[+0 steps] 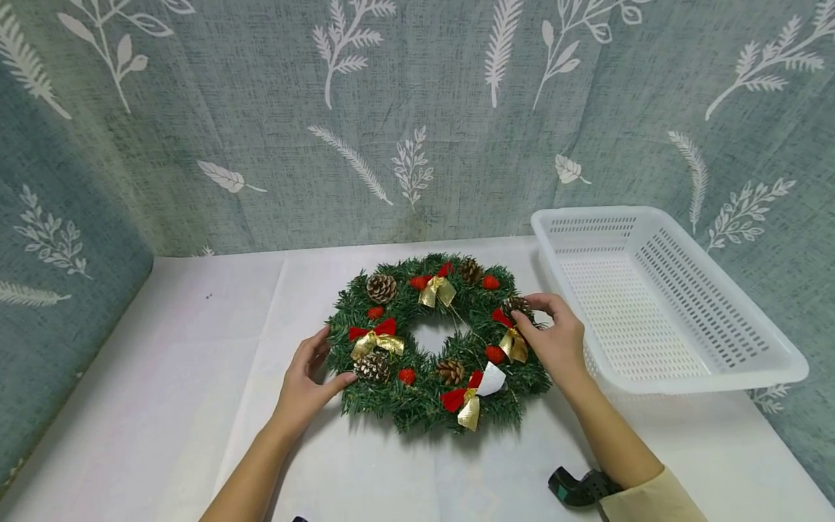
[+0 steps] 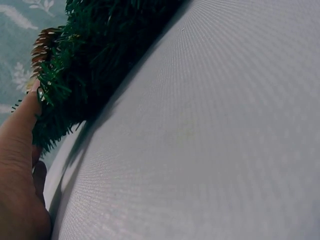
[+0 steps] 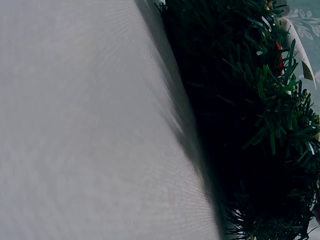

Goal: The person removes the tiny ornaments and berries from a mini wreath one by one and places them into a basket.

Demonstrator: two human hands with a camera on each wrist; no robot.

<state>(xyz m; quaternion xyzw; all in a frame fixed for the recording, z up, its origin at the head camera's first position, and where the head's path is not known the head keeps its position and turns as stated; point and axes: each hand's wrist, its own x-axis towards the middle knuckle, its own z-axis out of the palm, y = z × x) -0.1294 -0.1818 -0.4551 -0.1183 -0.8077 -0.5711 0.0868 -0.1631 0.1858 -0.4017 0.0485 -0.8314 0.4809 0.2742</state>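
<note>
A green Christmas wreath (image 1: 427,413) lies flat on the white cloth, trimmed with pine cones, red berries and red-and-gold bows. My left hand (image 1: 309,384) grips its left edge, thumb on top beside a frosted pine cone (image 1: 373,367), fingers round the outer side. On the right side, my right hand (image 1: 557,341) holds the wreath with thumb and fingertips at a pine cone (image 1: 517,304) above a bow (image 1: 514,344). A white tag (image 1: 491,379) sticks up by the front bow. The right wrist view shows the wreath's dark underside (image 3: 220,110) close over the cloth.
A white perforated plastic basket (image 1: 704,384) stands to the right of the wreath, near my right forearm. Behind the table (image 1: 196,348) hangs a grey-green curtain (image 1: 274,145) with white leaf prints. A black strap device (image 1: 577,489) is at my right wrist.
</note>
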